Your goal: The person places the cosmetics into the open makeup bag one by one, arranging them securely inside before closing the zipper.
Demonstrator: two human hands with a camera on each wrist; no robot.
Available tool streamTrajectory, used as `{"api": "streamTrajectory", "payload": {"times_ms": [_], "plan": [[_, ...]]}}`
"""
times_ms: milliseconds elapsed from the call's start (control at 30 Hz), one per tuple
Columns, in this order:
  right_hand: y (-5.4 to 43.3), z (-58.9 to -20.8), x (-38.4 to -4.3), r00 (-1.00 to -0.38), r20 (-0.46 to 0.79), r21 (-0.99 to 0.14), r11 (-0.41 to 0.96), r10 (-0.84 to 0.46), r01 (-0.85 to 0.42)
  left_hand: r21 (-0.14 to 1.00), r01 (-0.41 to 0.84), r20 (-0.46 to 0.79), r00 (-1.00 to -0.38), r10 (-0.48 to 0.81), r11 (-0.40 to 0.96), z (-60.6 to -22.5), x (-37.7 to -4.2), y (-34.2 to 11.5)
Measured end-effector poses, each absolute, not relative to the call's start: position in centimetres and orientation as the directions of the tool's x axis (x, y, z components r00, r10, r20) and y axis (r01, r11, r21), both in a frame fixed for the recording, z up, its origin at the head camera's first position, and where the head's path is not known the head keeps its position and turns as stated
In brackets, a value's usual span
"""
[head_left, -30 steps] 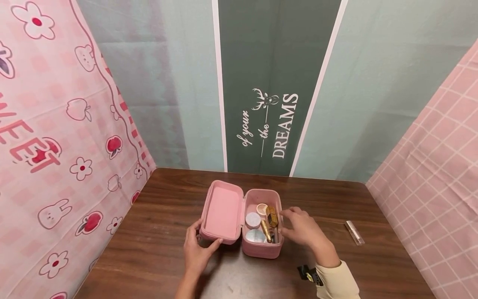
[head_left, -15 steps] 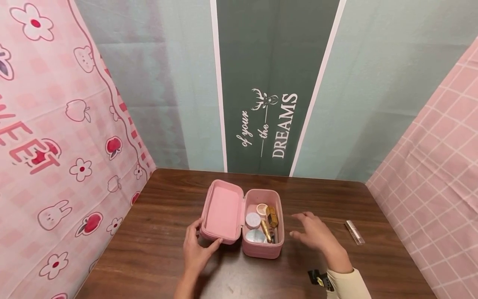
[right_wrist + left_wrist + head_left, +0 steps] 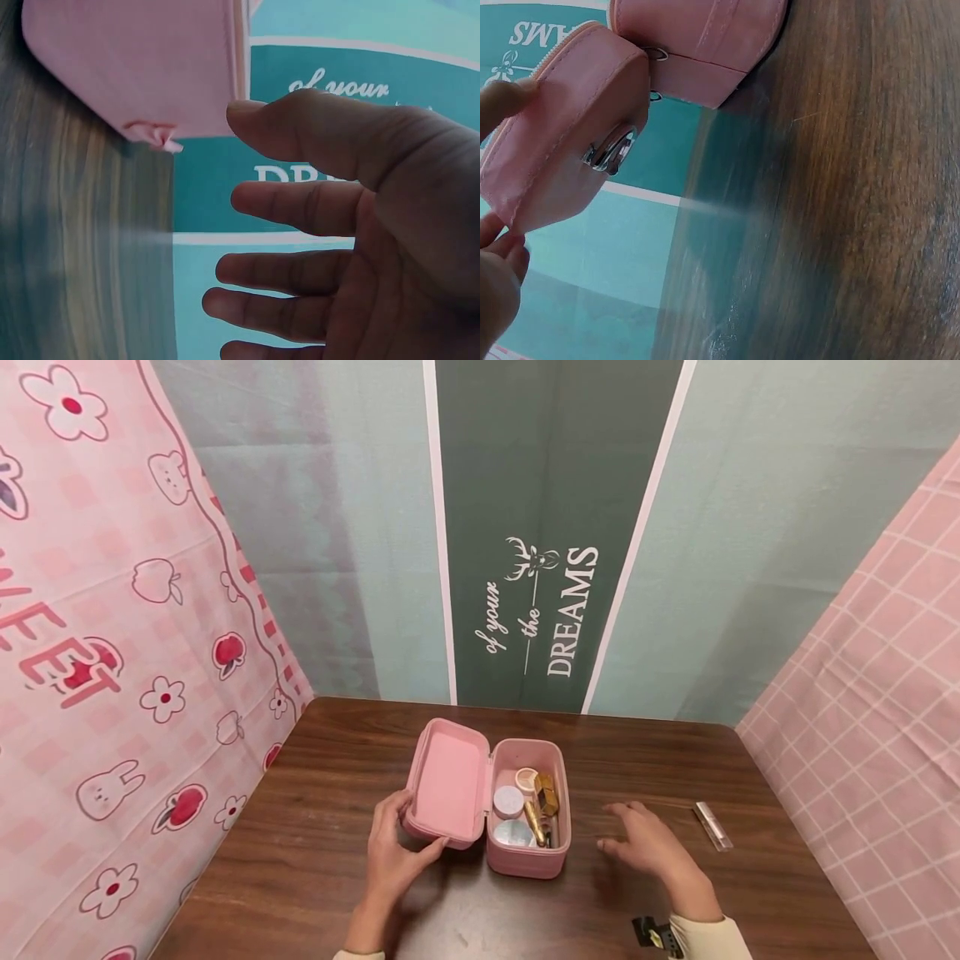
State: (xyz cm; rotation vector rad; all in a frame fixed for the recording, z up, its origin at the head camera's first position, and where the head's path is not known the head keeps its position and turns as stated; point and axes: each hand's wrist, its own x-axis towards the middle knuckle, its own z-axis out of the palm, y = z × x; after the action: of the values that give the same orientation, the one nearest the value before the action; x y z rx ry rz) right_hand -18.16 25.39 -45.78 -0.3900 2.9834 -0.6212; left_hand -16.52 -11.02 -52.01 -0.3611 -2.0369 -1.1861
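Note:
A pink zippered makeup case (image 3: 528,863) stands on the table with its lid (image 3: 450,781) folded out to the left. My left hand (image 3: 393,852) holds that lid between the thumb at the near edge and the fingers at the left side; the left wrist view shows the lid's outside (image 3: 577,135) with a metal ring fitting. Inside the case lie a round white jar (image 3: 508,802), a gold tube (image 3: 534,822), a gold-capped bottle (image 3: 547,795), a round compact (image 3: 526,779) and a silvery disc (image 3: 514,834). To the right of the case, my right hand (image 3: 652,847) hovers, fingers extended and holding nothing.
A clear slim tube (image 3: 712,826) lies on the dark wooden table (image 3: 300,877), right of my right hand. Printed fabric (image 3: 112,693) hangs on the left, a green lettered cloth (image 3: 555,485) at the back, and pink checked fabric (image 3: 892,693) on the right.
My right hand has drawn away from the case's right wall, moving right and towards me. My left hand stays at the lid, which has barely shifted.

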Motion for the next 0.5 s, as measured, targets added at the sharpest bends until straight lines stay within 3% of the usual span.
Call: {"api": "streamTrajectory", "payload": {"times_ms": [500], "plan": [[29.2, -47.1, -17.7, -0.981, -0.041, -0.404, 0.901, -0.192, -0.159, 0.608, 0.562, 0.718, -0.691, -0.086, 0.561, -51.8, -16.8, -11.0]]}}
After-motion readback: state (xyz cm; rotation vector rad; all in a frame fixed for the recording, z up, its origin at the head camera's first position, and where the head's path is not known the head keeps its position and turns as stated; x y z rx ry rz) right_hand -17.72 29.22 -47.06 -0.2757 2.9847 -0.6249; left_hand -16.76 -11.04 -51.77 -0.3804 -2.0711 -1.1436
